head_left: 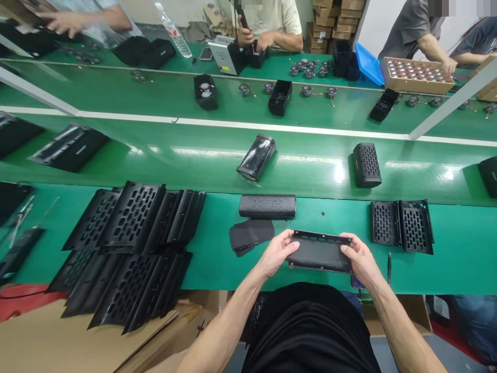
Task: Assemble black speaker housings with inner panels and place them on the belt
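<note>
Between both hands I hold a black rectangular panel [321,252] above the green table, its smooth inner face turned up and small clips along its edges. My left hand [280,251] grips the left end, thumb on top. At the right end, my right hand [359,256] pinches the panel the same way, fingers hidden beneath. Just beyond the panel lies a stack of dark cloth-like sheets [250,235]. Behind that sits a black speaker-like body [267,206]. A slim black tool [389,268] lies right of my right hand.
Stacked perforated black grilles [132,217] overhang the table edge at left. Two more grilles [417,228] lie at right. Beyond runs a green conveyor [186,155] carrying black speaker housings [367,165]. Across it, other people work near loose speaker drivers [308,68].
</note>
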`<state>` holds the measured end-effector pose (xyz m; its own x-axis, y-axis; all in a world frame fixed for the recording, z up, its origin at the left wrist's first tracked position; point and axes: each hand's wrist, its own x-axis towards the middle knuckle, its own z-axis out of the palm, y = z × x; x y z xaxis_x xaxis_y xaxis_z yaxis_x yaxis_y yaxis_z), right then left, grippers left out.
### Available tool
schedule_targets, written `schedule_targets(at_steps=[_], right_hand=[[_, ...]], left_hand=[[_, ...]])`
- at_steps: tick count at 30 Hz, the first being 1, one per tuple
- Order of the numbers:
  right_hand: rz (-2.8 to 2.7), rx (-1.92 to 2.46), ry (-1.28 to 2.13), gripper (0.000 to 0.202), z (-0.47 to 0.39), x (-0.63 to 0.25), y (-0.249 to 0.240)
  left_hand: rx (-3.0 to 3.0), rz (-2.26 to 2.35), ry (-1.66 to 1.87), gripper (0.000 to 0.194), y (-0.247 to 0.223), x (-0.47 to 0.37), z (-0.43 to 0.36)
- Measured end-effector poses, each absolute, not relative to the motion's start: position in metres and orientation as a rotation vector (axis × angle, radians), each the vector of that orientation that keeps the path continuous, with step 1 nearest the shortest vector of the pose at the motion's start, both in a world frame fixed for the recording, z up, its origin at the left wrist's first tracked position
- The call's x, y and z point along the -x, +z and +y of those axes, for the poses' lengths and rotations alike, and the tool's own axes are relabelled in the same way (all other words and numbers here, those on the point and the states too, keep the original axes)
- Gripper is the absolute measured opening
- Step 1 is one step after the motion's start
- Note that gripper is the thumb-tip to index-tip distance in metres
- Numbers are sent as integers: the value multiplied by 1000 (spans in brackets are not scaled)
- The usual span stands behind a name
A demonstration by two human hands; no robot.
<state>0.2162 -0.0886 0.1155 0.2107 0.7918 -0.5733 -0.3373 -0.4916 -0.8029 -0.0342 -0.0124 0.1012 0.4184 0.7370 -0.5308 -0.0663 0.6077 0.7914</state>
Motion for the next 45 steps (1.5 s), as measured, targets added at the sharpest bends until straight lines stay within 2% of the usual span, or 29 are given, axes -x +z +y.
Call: schedule_targets(at_steps=[12,29,45], right_hand=[[-475,1552,1457,37,-95,-224,127],[-579,1611,1321,40,-95,-227,132],[-647,1637,1223,42,-92,-226,147]], left_hand=[[-700,931,615,48,114,37,-24],[-629,857,645,42,121,38,-31],[-737,800,669,49,111,46,-37]])
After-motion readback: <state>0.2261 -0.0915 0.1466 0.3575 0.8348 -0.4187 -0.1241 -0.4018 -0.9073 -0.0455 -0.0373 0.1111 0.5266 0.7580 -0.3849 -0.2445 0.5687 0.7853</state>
